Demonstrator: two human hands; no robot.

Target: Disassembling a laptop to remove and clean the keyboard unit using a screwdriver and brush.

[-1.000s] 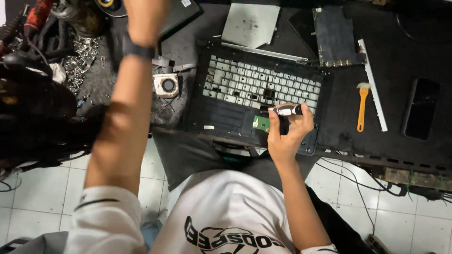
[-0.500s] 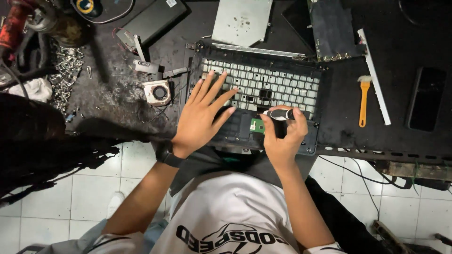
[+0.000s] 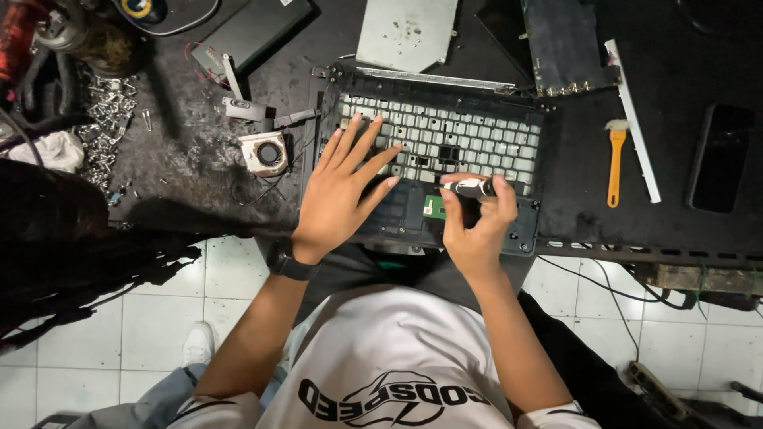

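An opened black laptop shell (image 3: 524, 230) lies on the dark workbench, its pale keyboard back (image 3: 453, 143) facing up. My left hand (image 3: 343, 187) rests flat on the shell's left part, fingers spread over the keyboard back. My right hand (image 3: 475, 222) is closed around a black and silver screwdriver (image 3: 470, 188), held level over the lower middle of the shell. A small green circuit board (image 3: 433, 206) shows just left of that hand. A dark watch sits on my left wrist.
A small cooling fan (image 3: 265, 152) lies left of the shell, with loose screws (image 3: 107, 119) further left. A grey metal plate (image 3: 407, 33) lies behind. At the right are an orange brush (image 3: 615, 163), a white strip (image 3: 633, 119) and a black phone (image 3: 720, 157). Cables hang below the bench.
My left arm came down from the far left of the bench and its hand now lies flat on the laptop shell. My right hand stays on the screwdriver, barely shifted.
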